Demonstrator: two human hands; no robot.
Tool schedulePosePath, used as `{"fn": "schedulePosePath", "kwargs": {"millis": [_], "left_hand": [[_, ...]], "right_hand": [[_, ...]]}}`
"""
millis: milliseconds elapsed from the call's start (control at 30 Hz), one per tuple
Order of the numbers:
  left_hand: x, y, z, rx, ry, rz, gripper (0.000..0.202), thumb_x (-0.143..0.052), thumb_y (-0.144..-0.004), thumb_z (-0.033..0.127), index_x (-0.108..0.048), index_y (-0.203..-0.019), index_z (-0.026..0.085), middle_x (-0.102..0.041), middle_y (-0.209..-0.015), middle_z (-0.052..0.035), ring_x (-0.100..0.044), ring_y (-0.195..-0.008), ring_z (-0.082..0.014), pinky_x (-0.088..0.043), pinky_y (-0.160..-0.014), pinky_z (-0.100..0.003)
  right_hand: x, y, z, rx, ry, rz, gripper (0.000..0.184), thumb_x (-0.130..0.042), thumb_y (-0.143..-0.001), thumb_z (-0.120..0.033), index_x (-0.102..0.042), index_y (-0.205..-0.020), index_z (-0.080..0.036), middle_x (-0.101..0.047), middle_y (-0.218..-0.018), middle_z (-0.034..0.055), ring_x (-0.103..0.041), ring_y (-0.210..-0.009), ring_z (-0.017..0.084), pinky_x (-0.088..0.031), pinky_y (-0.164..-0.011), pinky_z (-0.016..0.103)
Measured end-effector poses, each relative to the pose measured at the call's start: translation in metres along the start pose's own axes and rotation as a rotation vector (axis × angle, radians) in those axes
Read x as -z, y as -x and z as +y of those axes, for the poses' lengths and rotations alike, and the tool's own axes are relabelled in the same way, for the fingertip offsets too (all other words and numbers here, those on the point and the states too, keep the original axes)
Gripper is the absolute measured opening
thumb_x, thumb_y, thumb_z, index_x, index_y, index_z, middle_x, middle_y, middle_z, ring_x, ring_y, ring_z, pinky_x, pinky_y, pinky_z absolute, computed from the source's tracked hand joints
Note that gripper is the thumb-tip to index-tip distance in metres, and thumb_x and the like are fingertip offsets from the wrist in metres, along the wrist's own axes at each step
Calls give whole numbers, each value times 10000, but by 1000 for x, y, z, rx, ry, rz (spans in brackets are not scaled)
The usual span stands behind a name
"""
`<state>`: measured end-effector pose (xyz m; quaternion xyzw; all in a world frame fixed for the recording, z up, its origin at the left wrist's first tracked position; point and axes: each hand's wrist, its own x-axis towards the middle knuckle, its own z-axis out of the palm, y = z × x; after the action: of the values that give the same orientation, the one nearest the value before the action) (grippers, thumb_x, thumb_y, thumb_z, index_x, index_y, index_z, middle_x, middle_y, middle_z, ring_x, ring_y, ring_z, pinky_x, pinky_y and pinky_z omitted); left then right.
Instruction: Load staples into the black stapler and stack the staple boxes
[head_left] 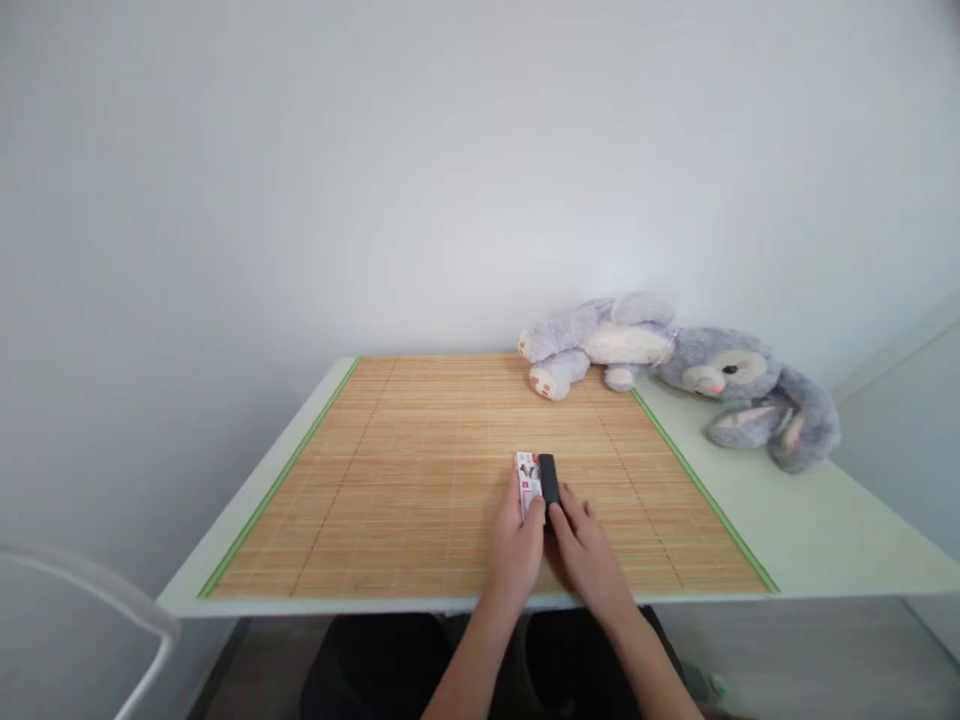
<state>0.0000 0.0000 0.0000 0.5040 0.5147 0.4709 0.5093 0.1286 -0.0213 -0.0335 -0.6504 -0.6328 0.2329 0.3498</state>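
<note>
Near the front middle of the bamboo mat (420, 480), my left hand (517, 545) is closed around a small white box (528, 472) with pink and dark print, its thumb lying on the face. Right beside the box is a slim black oblong object (550, 478), whose exact kind I cannot make out. My right hand (591, 562) grips that black object from its right side, thumb on top and fingers along the edge. The two things sit side by side, and the hands hide their lower ends.
A grey plush rabbit (630, 343) lies on its side along the back right, partly on the mat. The white table (810, 540) runs past the mat's green edging to a wall behind. A blurred white curved bar (90, 578) shows at lower left.
</note>
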Motion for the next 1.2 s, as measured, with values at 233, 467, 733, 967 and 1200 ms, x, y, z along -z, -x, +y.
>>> {"fn": "schedulePosePath", "kwargs": {"millis": [233, 467, 733, 967, 1200], "left_hand": [[62, -4, -4, 34, -220, 119, 576, -437, -1016, 428, -452, -1540, 190, -409, -1628, -64, -397, -1505, -246, -341, -1251, -416], [74, -10, -2, -67, -299, 44, 516, -383, -1022, 375, -482, -1501, 211, -540, -1539, -59, -519, -1408, -213, -403, -1200, -387], [65, 16, 15, -111, -884, 296, 496, -646, -867, 453, -599, -1308, 231, -671, -1228, -114, -609, -1188, -317, -477, -1008, -445], [99, 12, 9, -163, -897, 342, 322, -574, -923, 440, -674, -1168, 257, -702, -1103, -63, -653, -1023, -255, -495, -915, -373], [126, -26, 11, -165, -1015, 373, 310, -548, -947, 385, -704, -1181, 253, -685, -1093, -73, -636, -1033, -255, -479, -935, -380]], "right_hand": [[-33, -1, -53, 61, 20, -102, 572, -321, -1067, -479, -450, -1556, -213, -473, -1586, 70, -352, -1523, 265, -232, -1273, 526], [-30, -23, -60, 89, 42, 151, 444, -565, -934, -439, -654, -1302, -208, -718, -1164, 115, -642, -1078, 300, -500, -993, 453], [-14, -31, -23, 85, 29, 227, 514, -587, -868, -404, -615, -1328, -176, -707, -1030, 93, -638, -962, 279, -513, -918, 442], [-7, -26, -14, 95, -25, 229, 484, -546, -917, -404, -596, -1340, -173, -692, -1088, 104, -635, -985, 264, -512, -945, 449], [-8, -27, -14, 93, -36, 232, 481, -557, -913, -395, -596, -1335, -169, -686, -1068, 97, -631, -986, 263, -513, -941, 444]]}}
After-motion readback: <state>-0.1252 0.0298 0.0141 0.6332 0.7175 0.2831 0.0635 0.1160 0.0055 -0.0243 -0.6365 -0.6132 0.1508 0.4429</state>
